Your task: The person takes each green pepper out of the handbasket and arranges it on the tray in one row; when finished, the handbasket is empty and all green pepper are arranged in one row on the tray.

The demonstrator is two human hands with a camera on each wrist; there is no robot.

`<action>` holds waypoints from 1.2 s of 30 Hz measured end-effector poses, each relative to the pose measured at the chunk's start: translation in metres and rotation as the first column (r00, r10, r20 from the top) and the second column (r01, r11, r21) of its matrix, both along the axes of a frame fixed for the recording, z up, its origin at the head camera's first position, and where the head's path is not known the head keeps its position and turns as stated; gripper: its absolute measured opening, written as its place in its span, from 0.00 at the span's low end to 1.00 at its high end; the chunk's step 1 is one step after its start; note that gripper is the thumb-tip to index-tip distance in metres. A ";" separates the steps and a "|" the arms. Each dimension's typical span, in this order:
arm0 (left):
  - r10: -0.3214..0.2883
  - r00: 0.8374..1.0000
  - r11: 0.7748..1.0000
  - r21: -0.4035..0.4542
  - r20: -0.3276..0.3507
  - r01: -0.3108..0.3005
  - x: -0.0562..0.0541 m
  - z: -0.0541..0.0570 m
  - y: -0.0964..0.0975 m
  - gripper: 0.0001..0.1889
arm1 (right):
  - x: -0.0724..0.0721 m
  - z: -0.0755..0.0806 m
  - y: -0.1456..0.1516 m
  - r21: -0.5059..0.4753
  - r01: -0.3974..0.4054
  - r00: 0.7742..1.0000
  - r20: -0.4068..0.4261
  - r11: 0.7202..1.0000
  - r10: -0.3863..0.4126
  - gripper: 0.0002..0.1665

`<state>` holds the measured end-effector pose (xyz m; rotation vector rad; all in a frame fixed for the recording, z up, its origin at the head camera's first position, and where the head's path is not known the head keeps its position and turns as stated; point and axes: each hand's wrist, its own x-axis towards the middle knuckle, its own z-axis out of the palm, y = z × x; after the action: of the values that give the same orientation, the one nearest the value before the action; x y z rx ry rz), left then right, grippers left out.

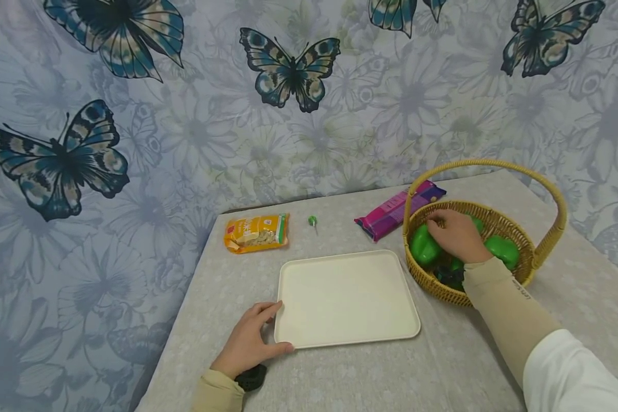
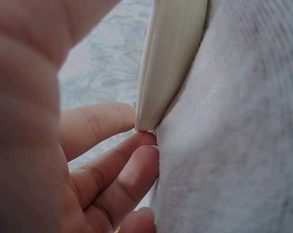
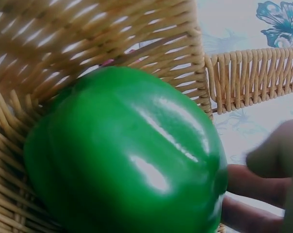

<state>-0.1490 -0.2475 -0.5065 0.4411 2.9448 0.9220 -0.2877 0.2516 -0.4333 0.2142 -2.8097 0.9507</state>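
A cream rectangular tray (image 1: pixel 347 300) lies flat on the table. My left hand (image 1: pixel 249 337) holds its near left corner, thumb at the front edge and fingertips against the left side. Close up in the left wrist view, fingers (image 2: pixel 115 179) touch the tray's rim (image 2: pixel 168 63). Over the wicker basket (image 1: pixel 525 243), my right hand (image 1: pixel 458 232) reaches down beside a green bell pepper (image 1: pixel 424 247). In the right wrist view its fingertips meet the edge of this glossy pepper (image 3: pixel 122 150), while the thumb stands apart from it.
Inside the basket are another green pepper (image 1: pixel 502 250) and a dark item (image 1: pixel 449 276). The tall basket handle (image 1: pixel 551 197) arches above. Behind the tray lie an orange food bag (image 1: pixel 257 233), a green lollipop (image 1: pixel 312 221) and a purple packet (image 1: pixel 399 209). A patterned wall backs the table.
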 end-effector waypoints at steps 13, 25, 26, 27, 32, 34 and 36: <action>-0.004 1.000 1.000 -0.008 -0.002 0.004 -0.001 -0.003 -0.001 0.54 | -0.004 -0.003 0.001 0.057 -0.100 0.994 0.039 0.993 0.098 0.25; 0.001 1.000 1.000 -0.007 0.003 -0.001 -0.001 -0.002 -0.002 0.53 | -0.004 0.000 0.000 0.112 -0.102 0.995 0.022 0.988 0.100 0.26; 0.002 1.000 1.000 -0.008 0.004 -0.002 -0.001 -0.003 -0.002 0.53 | -0.005 0.000 0.000 0.124 -0.103 0.995 0.026 0.987 0.101 0.27; 0.003 1.000 1.000 -0.009 0.005 -0.003 -0.002 -0.003 -0.002 0.53 | -0.005 0.000 0.000 0.133 -0.106 0.994 0.033 0.985 0.102 0.28; 0.010 1.000 1.000 -0.011 0.008 -0.010 -0.002 -0.004 -0.001 0.53 | -0.009 -0.003 0.003 0.166 -0.133 0.989 0.091 0.977 0.119 0.37; 0.012 1.000 1.000 -0.010 0.009 -0.012 -0.002 -0.003 -0.001 0.53 | -0.010 -0.005 0.003 0.164 -0.148 0.984 0.124 0.975 0.129 0.40; 0.013 1.000 1.000 -0.008 0.010 -0.013 -0.002 -0.003 0.000 0.53 | -0.011 -0.006 0.004 0.153 -0.164 0.978 0.156 0.975 0.140 0.43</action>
<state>-0.1509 -0.2478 -0.5094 0.4166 2.9444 0.9104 -0.2989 0.2556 -0.4393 0.4039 -3.0457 0.7915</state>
